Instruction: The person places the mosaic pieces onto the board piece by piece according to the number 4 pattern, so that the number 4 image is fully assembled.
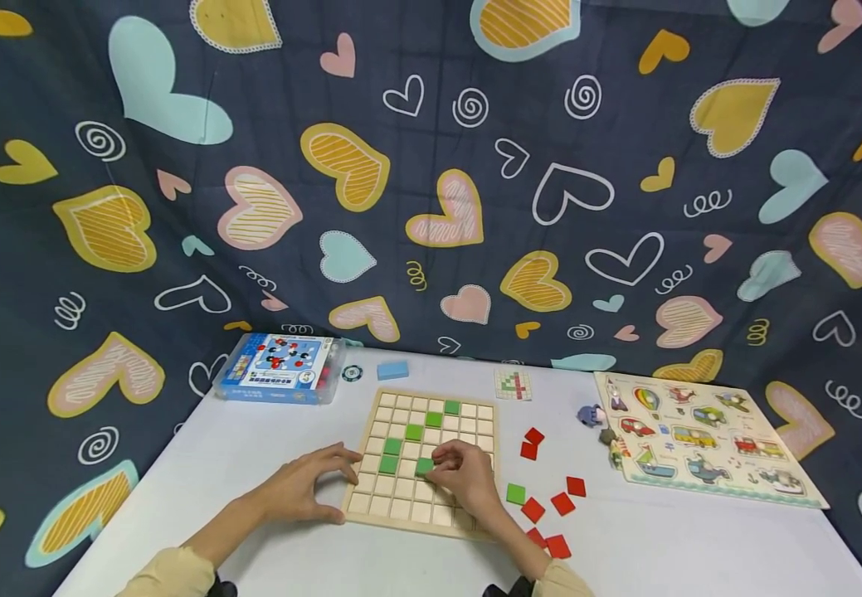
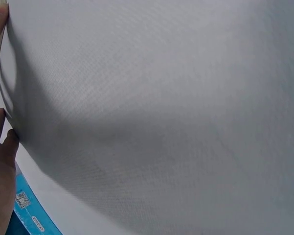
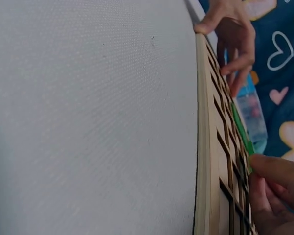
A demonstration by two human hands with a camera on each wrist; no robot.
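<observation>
A wooden grid board (image 1: pixel 359 503) lies on the table, with several green square tiles (image 1: pixel 413 433) in its cells. My right hand (image 1: pixel 468 479) pinches a green tile (image 1: pixel 424 467) between thumb and fingertips, low over the board's middle cells. That tile's underside and its exact contact with the cell are hidden. At the board's left edge my left hand (image 1: pixel 299 482) rests with fingers spread. Its thumb touches the near left corner, also visible in the right wrist view, where the left hand (image 3: pixel 237 36) lies along the frame.
Right of the board lie a loose green tile (image 1: pixel 516 493) and several red tiles (image 1: pixel 563 503). Behind are a pattern card (image 1: pixel 513 384), a blue block (image 1: pixel 392 371), a round token (image 1: pixel 352 373) and a plastic case (image 1: pixel 281 369). A picture puzzle board (image 1: pixel 707 439) and small figures (image 1: pixel 591 414) sit at right.
</observation>
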